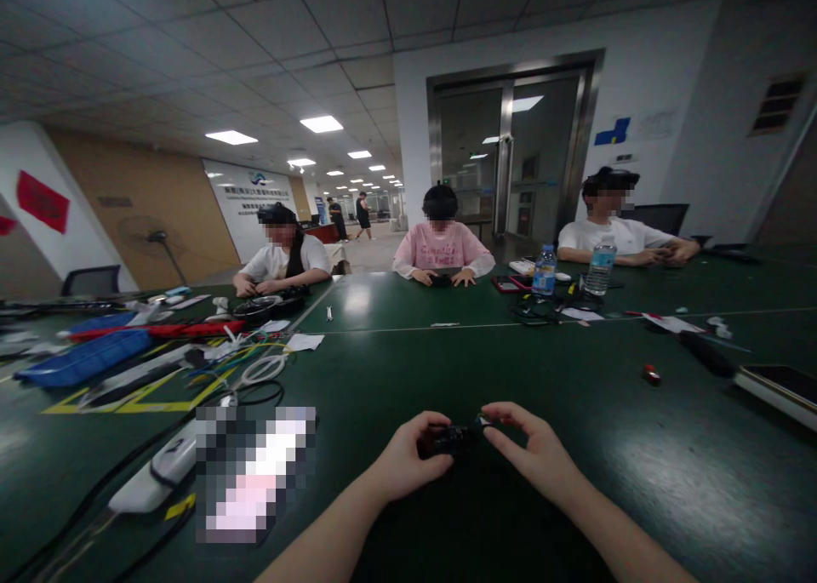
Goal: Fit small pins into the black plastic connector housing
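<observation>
Black part (452, 437), low in the frame's centre over the table (357, 366), is held by the left hand (408, 454); the right hand (531, 443) pinches a small piece (483, 422) just beside it.

Both hands (408, 457) (537, 448) are bare, with narrow wrists (378, 481) widening into uncovered forearms (338, 528).
</observation>
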### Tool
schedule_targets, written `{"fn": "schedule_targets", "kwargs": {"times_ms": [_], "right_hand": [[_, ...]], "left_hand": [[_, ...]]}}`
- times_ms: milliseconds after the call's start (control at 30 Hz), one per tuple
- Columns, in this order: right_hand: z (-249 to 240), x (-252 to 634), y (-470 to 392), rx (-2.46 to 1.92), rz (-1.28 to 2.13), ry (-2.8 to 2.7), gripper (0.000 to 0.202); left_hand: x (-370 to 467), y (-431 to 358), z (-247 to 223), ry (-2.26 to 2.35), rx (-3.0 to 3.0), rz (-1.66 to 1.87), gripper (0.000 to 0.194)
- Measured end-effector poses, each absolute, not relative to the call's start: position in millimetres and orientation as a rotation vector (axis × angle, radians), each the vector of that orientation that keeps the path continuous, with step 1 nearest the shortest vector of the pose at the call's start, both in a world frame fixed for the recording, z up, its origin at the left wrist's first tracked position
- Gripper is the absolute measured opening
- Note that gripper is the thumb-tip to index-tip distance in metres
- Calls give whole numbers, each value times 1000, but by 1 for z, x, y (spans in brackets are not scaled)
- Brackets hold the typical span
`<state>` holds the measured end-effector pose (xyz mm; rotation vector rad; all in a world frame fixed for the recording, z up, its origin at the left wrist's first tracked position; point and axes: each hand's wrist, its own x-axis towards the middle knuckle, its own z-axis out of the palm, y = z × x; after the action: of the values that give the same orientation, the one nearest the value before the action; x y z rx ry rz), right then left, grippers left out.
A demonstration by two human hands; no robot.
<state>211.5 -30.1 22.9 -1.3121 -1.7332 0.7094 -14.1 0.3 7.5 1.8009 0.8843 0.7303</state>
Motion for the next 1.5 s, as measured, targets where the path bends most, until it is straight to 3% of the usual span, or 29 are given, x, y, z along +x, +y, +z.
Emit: {"fn": "schedule_targets", "kwargs": {"times_ms": [467, 1500], "right_hand": [[22, 224, -26, -1311, 672, -1556, 36], [16, 237, -25, -1247, 704, -1474, 33]], "left_hand": [[-15, -3, 14, 918, 1788, 728, 44], [-15, 0, 13, 903, 1785, 708, 43]]}}
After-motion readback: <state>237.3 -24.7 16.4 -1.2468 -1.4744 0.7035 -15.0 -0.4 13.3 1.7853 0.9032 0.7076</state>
